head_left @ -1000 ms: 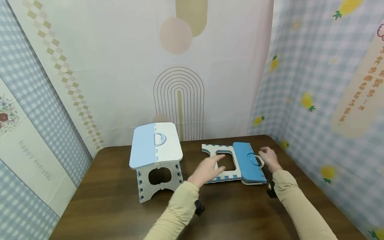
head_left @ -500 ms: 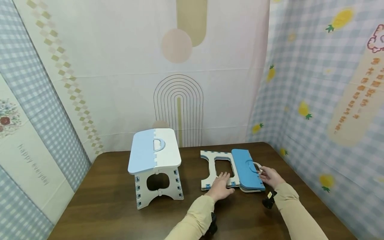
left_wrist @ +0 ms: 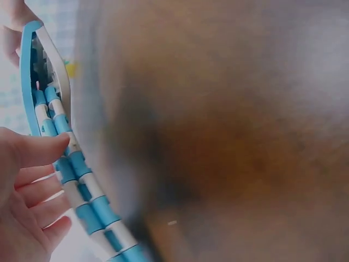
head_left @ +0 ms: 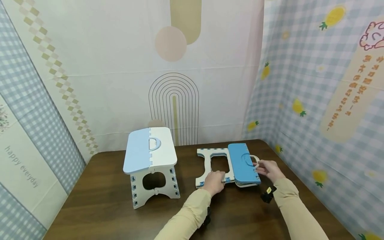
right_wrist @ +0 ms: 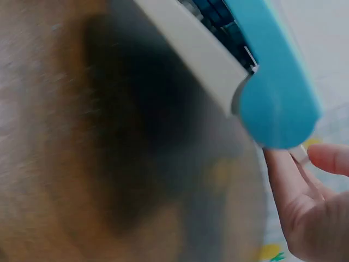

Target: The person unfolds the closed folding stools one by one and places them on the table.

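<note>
A folding stool (head_left: 242, 162) lies folded flat at the table's right, its blue seat half up and its white legs pointing left. My left hand (head_left: 213, 183) grips the near edge of the leg frame. In the left wrist view the thumb of that left hand (left_wrist: 27, 180) presses on the blue and white hinged edge, with the other fingers on the far side. My right hand (head_left: 269, 169) holds the stool at its white carry handle (head_left: 255, 159). In the right wrist view the right hand (right_wrist: 316, 207) is partly hidden behind the blue seat end (right_wrist: 281, 106).
Left of the folded one, a second stool (head_left: 150, 151) stands unfolded, with a light blue and white top. Both are on a brown wooden table (head_left: 99, 203). Patterned cloths hang behind and at both sides, the right checked cloth (head_left: 303, 140) close to the table's edge.
Both hands came down onto the folded stool. The left went from hovering to gripping the leg frame; the right moved in to the handle. The head view shifted slightly.
</note>
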{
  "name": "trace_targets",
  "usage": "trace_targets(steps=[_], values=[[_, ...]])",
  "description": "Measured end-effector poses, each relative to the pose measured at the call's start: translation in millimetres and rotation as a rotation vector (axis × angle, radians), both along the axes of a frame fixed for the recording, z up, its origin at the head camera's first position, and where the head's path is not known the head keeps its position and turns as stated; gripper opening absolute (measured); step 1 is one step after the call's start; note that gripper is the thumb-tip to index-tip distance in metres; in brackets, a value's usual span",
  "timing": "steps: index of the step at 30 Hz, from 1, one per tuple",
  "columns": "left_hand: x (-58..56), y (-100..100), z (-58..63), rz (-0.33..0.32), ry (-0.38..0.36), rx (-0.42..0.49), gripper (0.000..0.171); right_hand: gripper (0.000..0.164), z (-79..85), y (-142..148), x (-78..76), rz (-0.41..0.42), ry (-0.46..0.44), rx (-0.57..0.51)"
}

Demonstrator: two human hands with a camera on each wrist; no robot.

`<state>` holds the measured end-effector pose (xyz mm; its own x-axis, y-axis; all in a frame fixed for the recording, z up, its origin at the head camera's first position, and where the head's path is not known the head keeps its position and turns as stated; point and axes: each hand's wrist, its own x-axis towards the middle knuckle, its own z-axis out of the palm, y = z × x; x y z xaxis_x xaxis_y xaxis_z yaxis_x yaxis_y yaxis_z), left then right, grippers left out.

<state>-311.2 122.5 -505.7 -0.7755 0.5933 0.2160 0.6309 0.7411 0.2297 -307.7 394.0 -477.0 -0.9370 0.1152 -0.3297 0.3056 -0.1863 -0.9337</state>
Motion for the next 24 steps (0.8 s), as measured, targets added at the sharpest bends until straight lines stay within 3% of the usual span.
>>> trace_targets(steps=[5,12,18,24], values=[[-3.5,3.1,15.2,0.005,-0.054,-0.004,0.023,0.056,19.0,1.2,-4.5,-0.014,0.04,0.04],[-8.1,0.6,31.2,0.027,-0.12,-0.004,0.021,0.053,40.7,-9.0,-11.5,-0.019,0.1,0.043],[-9.3,-1.8,32.5,0.03,-0.132,0.022,0.02,0.048,57.1,-19.2,-13.0,-0.039,0.129,0.074],[-5.9,-3.8,37.2,0.036,-0.126,0.147,0.022,0.054,85.4,-32.3,-10.5,-0.04,0.214,0.156]])
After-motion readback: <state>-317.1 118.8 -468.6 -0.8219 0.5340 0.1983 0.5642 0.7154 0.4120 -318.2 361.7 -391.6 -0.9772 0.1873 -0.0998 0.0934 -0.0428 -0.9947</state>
